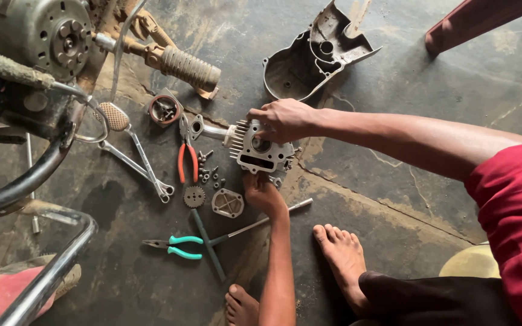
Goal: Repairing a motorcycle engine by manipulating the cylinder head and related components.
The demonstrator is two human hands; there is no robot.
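Observation:
A finned grey metal cylinder head [260,158] lies on the dark floor at the centre. My right hand [282,119] reaches in from the right and grips its top edge. From below, my left hand [262,193] holds its lower side. A short pipe stub [211,130] sticks out of the part to the left. Both hands are closed on the same part.
Left of the part lie red-handled pliers [186,162], loose bolts [210,175], a small sprocket [194,196], a cover plate [228,203], teal-handled pliers [176,246], a T-handle wrench [212,238] and spanners [143,163]. An engine cover [315,57] sits behind. A motorcycle engine [40,30] and frame fill the left. My bare feet [345,259] are below.

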